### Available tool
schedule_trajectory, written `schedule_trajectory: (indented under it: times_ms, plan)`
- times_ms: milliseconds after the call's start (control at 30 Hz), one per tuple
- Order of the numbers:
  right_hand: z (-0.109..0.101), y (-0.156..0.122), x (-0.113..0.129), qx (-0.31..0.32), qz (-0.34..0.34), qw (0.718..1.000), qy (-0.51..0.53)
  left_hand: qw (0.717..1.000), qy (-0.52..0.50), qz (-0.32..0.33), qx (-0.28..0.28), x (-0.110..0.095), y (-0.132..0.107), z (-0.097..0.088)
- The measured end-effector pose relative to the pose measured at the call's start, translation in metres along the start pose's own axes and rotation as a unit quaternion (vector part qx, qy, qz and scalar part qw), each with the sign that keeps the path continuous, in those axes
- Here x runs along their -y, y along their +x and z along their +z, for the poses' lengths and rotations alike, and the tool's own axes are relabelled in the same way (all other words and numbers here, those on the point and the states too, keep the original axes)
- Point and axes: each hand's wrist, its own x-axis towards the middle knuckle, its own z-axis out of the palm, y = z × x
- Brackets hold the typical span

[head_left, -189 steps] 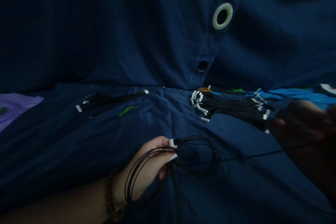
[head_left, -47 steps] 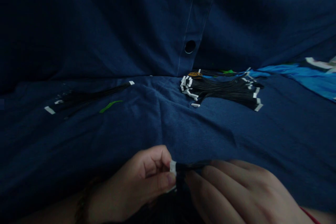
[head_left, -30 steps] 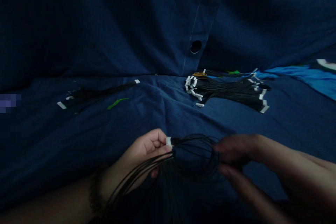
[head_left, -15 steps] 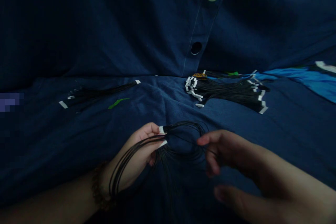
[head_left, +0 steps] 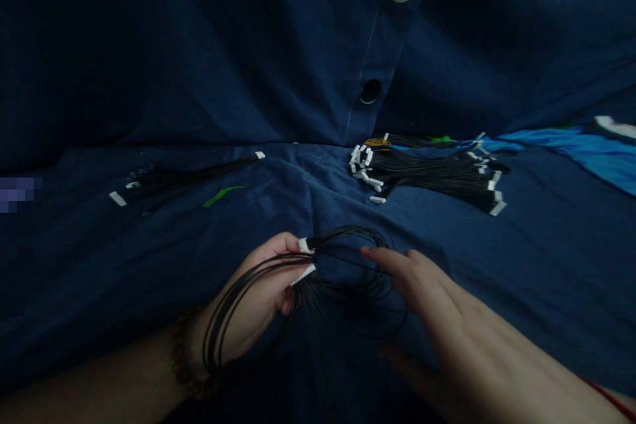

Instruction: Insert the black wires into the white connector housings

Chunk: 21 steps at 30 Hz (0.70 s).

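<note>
My left hand [head_left: 263,285] is closed on a bundle of thin black wires [head_left: 238,278] with white connectors [head_left: 304,245] at the fingertips. Part of the bundle loops back over the wrist, and another part curves out to the right. My right hand [head_left: 427,305] reaches in at the right edge of that second loop. Its index finger is stretched out among the wires, and the thumb sits low and apart in shadow. Whether the right fingers touch a wire is hard to make out.
Blue cloth [head_left: 308,185] covers the surface and hangs behind. At the back right lies a pile of black wires [head_left: 432,175] with white connectors, beside blue material [head_left: 566,149]. A smaller wire bundle [head_left: 189,175] and a green strip [head_left: 223,196] lie left.
My right hand has turned, with its back now more towards me, and its index finger has moved slightly left into the wire loop. My left hand keeps its hold, nearly still.
</note>
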Motion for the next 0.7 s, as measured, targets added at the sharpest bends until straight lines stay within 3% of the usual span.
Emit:
schedule_trajectory:
  times_ms: [367, 700]
  plan:
    - [-0.002, 0.0, 0.001, -0.007, 0.014, 0.999, 0.044, 0.999, 0.03, 0.008, 0.006, 0.0, 0.0, 0.0]
    - [0.001, 0.003, 0.012, -0.001, 0.056, 0.982, 0.181, 1.0, 0.002, -0.006, 0.002, 0.001, -0.001, 0.001]
